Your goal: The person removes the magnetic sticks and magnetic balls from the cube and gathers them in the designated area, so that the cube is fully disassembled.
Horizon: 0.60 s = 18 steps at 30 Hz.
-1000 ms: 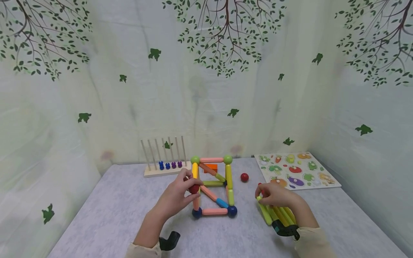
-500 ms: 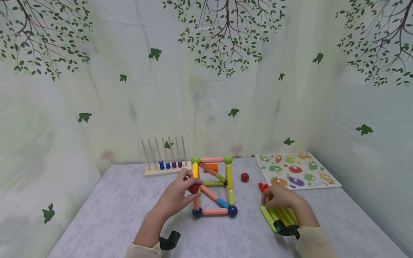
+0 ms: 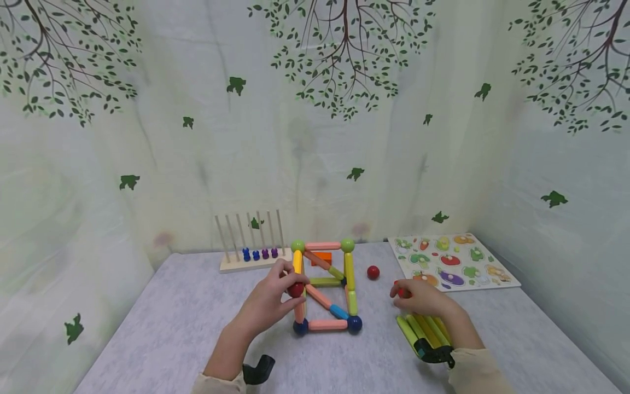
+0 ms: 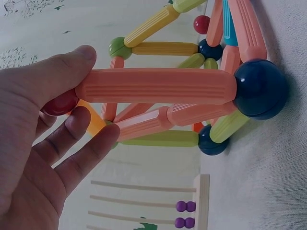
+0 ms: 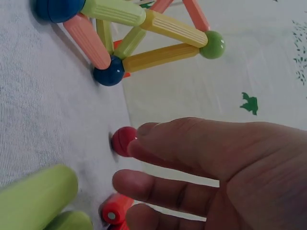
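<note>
My left hand (image 3: pixel 266 300) pinches a red ball (image 4: pixel 62 104) at the left side of an upright frame of magnetic rods and balls. In the left wrist view a salmon rod (image 4: pixel 158 86) runs from that ball to a dark blue ball (image 4: pixel 261 89) on the table. My right hand (image 3: pixel 425 300), fingers loosely bent and holding nothing, hovers over red rods (image 5: pixel 116 209), which it partly hides in the head view. Just nearer to me lies a row of yellow-green rods (image 3: pixel 407 330), partly covered by the wrist camera.
A loose red ball (image 3: pixel 373 272) rests between the frame and a vegetable picture board (image 3: pixel 479 273). At the back left stands a wooden peg rack (image 3: pixel 253 265) with blue and purple beads. Behind the frame shows an orange block (image 3: pixel 322 257).
The right hand has laid a yellow-green rod beside the others, let go of it and moved away from me over the red rods. The left hand stays on its ball.
</note>
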Tool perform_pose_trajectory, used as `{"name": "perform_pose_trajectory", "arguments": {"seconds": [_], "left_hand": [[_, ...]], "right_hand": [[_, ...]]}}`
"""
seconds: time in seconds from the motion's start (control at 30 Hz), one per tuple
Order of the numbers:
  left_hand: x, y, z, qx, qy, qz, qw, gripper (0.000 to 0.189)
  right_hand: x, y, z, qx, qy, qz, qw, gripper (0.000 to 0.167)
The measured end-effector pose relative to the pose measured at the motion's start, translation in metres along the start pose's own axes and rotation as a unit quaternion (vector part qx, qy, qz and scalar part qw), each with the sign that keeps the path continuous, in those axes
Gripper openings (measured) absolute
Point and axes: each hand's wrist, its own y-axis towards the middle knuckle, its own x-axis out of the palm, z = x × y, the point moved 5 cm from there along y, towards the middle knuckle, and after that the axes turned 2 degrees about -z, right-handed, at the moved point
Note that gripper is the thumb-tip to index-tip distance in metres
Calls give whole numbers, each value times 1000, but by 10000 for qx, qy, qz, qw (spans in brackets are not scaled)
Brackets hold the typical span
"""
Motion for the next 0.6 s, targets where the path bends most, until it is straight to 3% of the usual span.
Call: {"name": "perform_pose_trajectory", "arguments": {"seconds": [0.23,0.4,0.6], "left_hand": [[-1,0,-1,-168,-329,-73,9993,41],[-3,-1,-4,-313,-621,-55,9976,45],[-5,-2,-4,-191,-742,-74,9970,40]], "right_hand": [[7,4,-20,-122,-14,298,9995,18],[21,10,-39,-289,-28,133,9995,20],[37,17,-53,-425,225,90,9988,27]]}}
